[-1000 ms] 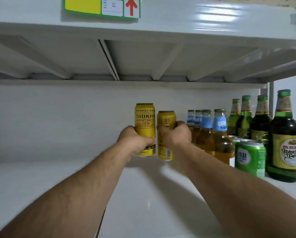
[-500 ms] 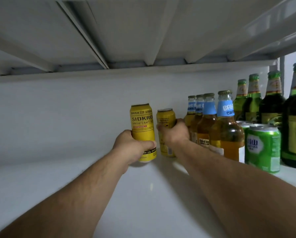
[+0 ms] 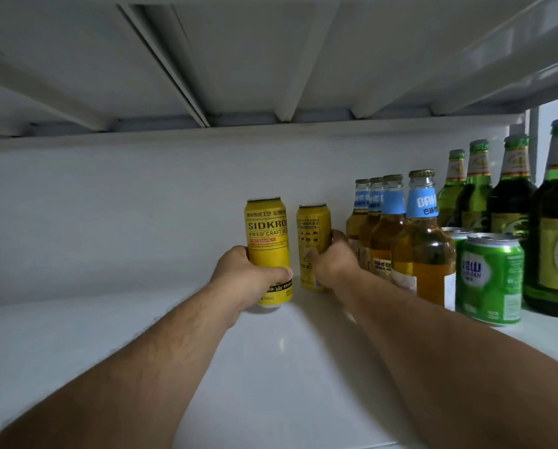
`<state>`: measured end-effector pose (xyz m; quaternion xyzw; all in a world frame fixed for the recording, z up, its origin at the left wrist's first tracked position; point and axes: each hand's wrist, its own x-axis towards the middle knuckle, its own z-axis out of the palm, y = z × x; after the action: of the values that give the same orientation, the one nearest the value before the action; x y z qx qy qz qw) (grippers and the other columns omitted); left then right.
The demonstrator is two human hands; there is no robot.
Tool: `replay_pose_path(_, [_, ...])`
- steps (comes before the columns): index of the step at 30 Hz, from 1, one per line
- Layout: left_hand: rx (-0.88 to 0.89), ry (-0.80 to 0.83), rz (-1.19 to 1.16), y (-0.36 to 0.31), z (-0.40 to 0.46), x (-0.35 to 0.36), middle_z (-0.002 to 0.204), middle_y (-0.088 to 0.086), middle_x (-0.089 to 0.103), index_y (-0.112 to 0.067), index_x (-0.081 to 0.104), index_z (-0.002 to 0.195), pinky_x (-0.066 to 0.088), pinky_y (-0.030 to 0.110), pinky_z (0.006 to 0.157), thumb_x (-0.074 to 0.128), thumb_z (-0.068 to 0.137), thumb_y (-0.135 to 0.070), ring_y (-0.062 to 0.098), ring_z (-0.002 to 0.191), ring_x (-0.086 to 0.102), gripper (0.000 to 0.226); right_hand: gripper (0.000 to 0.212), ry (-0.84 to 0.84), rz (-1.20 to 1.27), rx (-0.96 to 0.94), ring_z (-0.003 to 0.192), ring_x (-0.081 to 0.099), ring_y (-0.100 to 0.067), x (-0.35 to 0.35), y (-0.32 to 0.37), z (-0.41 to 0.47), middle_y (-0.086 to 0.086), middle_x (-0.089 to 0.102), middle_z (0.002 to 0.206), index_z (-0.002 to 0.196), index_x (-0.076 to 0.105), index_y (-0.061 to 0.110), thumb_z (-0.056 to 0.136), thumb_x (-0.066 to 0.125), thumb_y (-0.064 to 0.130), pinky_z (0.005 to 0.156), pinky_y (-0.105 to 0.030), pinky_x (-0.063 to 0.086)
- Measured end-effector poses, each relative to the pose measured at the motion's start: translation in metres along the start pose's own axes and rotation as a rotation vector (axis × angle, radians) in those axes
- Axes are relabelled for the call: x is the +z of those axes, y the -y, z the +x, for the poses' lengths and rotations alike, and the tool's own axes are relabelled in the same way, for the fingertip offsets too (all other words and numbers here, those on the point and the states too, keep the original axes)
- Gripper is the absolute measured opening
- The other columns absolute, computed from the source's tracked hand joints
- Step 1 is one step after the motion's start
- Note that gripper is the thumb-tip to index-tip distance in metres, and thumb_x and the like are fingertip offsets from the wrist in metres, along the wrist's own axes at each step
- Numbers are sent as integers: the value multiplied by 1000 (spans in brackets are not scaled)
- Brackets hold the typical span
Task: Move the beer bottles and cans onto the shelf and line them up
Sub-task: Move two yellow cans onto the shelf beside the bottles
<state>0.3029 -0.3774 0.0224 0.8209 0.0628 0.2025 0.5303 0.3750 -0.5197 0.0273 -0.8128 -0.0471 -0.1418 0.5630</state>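
Observation:
Both my arms reach deep onto the white shelf. My left hand grips a tall yellow SIDKRO can near its bottom; the can stands upright on the shelf or just above it. My right hand holds a second yellow can, which stands further back on the shelf, right of the first. Close to its right runs a row of amber bottles with blue neck labels. Green cans and dark green bottles stand further right.
The white back wall is just behind the cans. The underside of the upper shelf with its ribs hangs low overhead. The shelf's left half holds nothing in view.
Both cans have gone further back and down toward the shelf. The right-hand can now stands on it near the amber bottles. My head has moved in under the upper shelf.

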Motion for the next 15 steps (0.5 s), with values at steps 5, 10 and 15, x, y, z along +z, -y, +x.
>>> replay_pose_path(5, [2, 3, 3, -1, -3, 0, 104, 0, 75, -22, 69, 108, 57, 46, 96, 94, 69, -25, 22, 95, 73, 47, 51, 40, -5, 6, 127, 55, -34, -3, 3, -6, -9, 56, 138, 143, 39, 17, 99, 62, 21, 106, -50, 47])
replay_pose_path(10, [3, 8, 8, -3, -5, -1, 106, 0, 74, -21, 67, 112, 57, 46, 97, 94, 70, -25, 23, 97, 72, 50, 55, 29, -44, 49, 134, 48, -37, -16, 12, -19, -12, 48, 145, 148, 34, 14, 101, 58, 26, 109, -51, 44])
replay_pose_path(15, [5, 16, 14, -4, -6, 0, 105, 0, 75, -21, 67, 112, 57, 46, 97, 94, 69, -26, 22, 97, 73, 52, 51, 44, -104, 34, 127, 54, -34, -30, 23, -37, -12, 54, 139, 143, 40, 15, 99, 60, 31, 104, -48, 49])
